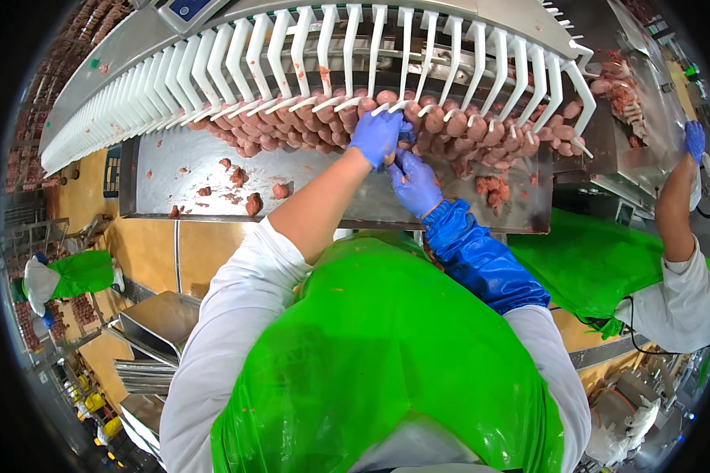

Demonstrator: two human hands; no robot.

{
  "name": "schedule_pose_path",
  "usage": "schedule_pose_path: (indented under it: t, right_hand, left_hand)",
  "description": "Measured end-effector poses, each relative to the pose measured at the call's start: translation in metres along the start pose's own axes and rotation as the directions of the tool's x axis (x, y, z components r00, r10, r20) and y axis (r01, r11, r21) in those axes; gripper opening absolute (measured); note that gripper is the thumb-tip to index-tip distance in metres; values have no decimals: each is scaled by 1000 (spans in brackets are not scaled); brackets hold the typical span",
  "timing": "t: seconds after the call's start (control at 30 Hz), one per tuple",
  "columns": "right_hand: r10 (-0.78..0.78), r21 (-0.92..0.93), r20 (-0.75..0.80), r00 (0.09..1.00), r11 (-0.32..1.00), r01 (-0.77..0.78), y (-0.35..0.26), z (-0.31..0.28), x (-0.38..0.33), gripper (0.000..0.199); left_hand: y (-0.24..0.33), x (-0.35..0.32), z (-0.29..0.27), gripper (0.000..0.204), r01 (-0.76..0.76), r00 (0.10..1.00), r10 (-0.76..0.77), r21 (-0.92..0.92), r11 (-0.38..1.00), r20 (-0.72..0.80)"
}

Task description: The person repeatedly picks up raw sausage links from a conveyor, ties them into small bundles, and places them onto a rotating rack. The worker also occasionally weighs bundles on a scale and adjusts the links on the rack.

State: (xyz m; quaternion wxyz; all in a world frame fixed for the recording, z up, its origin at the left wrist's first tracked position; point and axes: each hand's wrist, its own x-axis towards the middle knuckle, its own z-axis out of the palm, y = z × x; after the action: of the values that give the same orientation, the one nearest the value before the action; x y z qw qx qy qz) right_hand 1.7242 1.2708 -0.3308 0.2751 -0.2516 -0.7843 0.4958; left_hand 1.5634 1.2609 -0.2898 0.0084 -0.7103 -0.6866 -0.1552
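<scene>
Linked raw sausages (315,126) hang in a long row of loops from white hooks (323,55) on a curved rail. My left hand (377,139), in a blue-violet glove, is up against the sausages at the row's middle, its fingers curled round something hidden. Just below and to its right is my right hand (415,186), gloved alike and wearing a blue plastic sleeve (481,256). Its fingers point up at the left hand and close together near the sausages; what is between them does not show. Beneath the row lies a metal tray (189,185).
Meat scraps (252,203) lie in the tray on the left, with more meat (493,191) on the right. At my right, a co-worker's gloved hand (694,142) is by a metal table (647,162) with sausages. Another person (79,272) stands far left. Metal trays (154,339) are stacked lower left.
</scene>
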Motion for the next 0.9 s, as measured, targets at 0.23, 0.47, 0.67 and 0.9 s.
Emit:
schedule_pose_path:
  t: [0.23, 0.47, 0.67, 0.9]
  right_hand:
    - [58, -45, -545, 836, 994, -98, 7, -39, -20, 48]
    - [98, 99, -732, 674, 994, -37, 75, -72, 0, 57]
    - [222, 423, -389, 894, 905, -41, 94, -91, -5, 20]
    - [319, 472, 176, 931, 803, -364, -64, -211, -21, 21]
  left_hand:
    - [-11, -76, 3, 53, 353, 891, -415, -858, 373, 186]
    - [-7, -114, 26, 40, 497, 826, -402, -847, 188, 395]
    - [15, -89, 1, 36, 443, 896, -217, -799, 407, 387]
    - [105, 16, -95, 38, -170, 980, 68, -602, 780, -189]
